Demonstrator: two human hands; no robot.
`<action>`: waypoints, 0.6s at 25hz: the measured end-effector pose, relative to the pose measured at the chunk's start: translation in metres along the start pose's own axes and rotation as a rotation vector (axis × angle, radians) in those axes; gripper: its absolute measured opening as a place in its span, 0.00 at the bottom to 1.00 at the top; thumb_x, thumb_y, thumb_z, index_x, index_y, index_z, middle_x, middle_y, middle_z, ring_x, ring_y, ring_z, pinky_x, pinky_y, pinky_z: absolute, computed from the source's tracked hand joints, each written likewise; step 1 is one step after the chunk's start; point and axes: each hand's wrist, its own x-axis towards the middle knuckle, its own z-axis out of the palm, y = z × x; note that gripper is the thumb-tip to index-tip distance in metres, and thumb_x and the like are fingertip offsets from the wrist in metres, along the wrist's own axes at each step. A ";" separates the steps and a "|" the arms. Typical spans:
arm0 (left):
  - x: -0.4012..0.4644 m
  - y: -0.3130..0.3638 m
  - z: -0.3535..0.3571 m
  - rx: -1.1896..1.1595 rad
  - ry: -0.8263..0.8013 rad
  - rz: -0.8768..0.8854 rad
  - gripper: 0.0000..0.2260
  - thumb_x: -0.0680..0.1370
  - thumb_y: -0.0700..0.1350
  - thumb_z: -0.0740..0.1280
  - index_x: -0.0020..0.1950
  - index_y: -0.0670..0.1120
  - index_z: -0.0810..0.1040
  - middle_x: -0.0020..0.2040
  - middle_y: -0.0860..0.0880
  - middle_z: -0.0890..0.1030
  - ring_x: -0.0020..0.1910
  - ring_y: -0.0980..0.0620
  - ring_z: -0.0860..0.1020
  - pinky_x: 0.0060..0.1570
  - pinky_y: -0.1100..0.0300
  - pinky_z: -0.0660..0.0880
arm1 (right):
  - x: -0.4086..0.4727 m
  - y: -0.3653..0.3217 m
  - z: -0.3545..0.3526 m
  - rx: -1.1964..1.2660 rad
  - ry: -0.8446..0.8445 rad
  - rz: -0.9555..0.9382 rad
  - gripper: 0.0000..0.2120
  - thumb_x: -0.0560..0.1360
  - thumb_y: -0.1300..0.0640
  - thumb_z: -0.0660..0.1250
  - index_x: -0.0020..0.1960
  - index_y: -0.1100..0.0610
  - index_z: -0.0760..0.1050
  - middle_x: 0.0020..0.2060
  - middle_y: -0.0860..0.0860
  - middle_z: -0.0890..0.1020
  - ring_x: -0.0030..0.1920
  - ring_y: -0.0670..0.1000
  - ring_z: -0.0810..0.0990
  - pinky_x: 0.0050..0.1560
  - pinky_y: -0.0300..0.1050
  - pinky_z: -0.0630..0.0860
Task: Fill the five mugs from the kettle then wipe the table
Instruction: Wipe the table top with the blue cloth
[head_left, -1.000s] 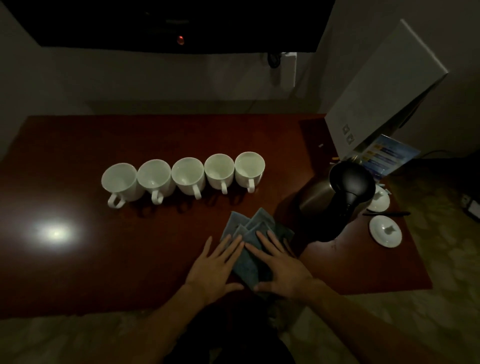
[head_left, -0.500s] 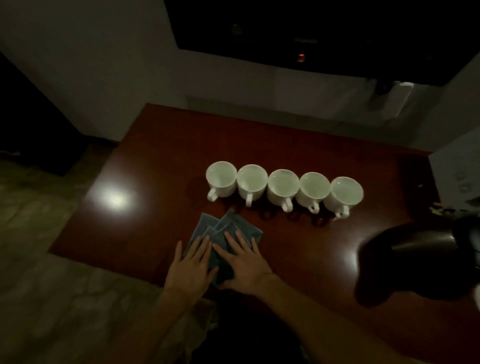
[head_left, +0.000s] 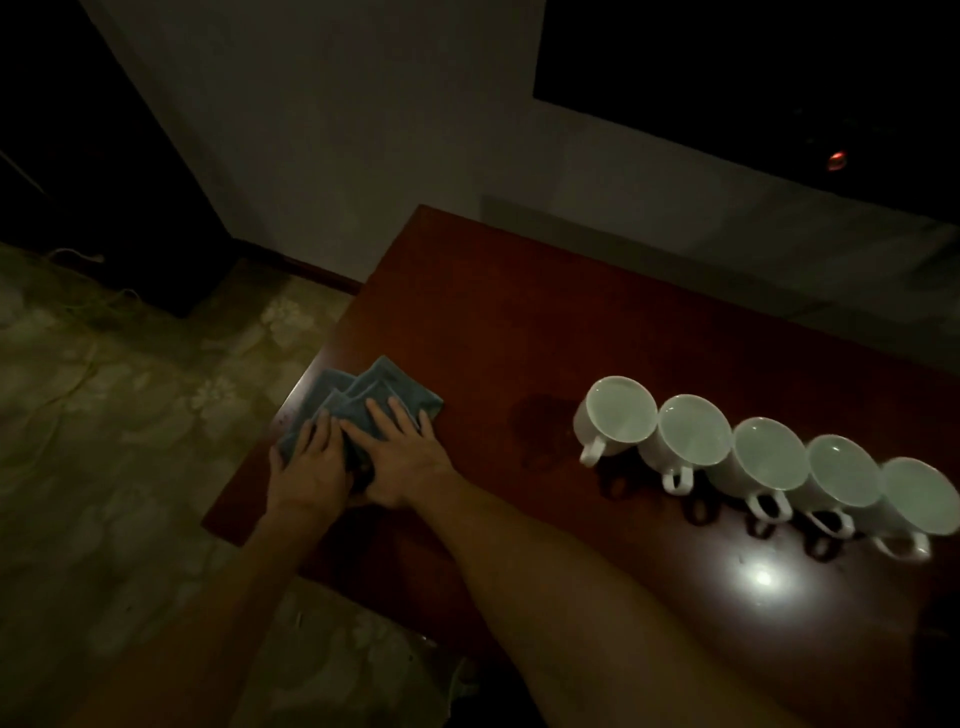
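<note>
Cloth (head_left: 358, 402) now at table's (head_left: 519, 322) left edge

Two bare forearms lead to the left hand (head_left: 310, 470) and right hand (head_left: 402, 460). No sleeve covers either arm as far as the view shows; wrists and fingers are likewise uncovered.

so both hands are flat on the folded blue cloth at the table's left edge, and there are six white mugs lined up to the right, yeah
Not quite: the head view shows five white ceramic mugs, not six. The rest holds: left hand and right hand press flat on the folded blue cloth near the left edge of the red-brown wooden table.
</note>
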 end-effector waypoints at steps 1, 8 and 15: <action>0.010 -0.008 -0.001 -0.013 0.035 0.002 0.35 0.80 0.53 0.63 0.81 0.46 0.50 0.82 0.49 0.47 0.80 0.50 0.47 0.75 0.38 0.51 | 0.009 -0.003 -0.003 0.003 0.010 0.005 0.52 0.72 0.32 0.71 0.83 0.38 0.39 0.83 0.50 0.35 0.81 0.56 0.31 0.78 0.66 0.33; -0.006 0.010 0.008 -0.074 0.040 0.041 0.31 0.78 0.46 0.66 0.79 0.49 0.58 0.82 0.49 0.52 0.80 0.51 0.51 0.74 0.36 0.54 | -0.028 0.002 0.009 0.043 -0.005 0.059 0.52 0.73 0.34 0.72 0.83 0.40 0.40 0.83 0.51 0.36 0.82 0.57 0.32 0.78 0.64 0.32; -0.103 0.094 0.047 0.077 0.014 0.141 0.35 0.79 0.58 0.63 0.81 0.50 0.51 0.82 0.51 0.48 0.80 0.52 0.50 0.76 0.47 0.56 | -0.158 0.054 0.070 0.178 0.134 0.068 0.46 0.75 0.33 0.69 0.83 0.40 0.46 0.84 0.49 0.41 0.82 0.54 0.35 0.79 0.64 0.33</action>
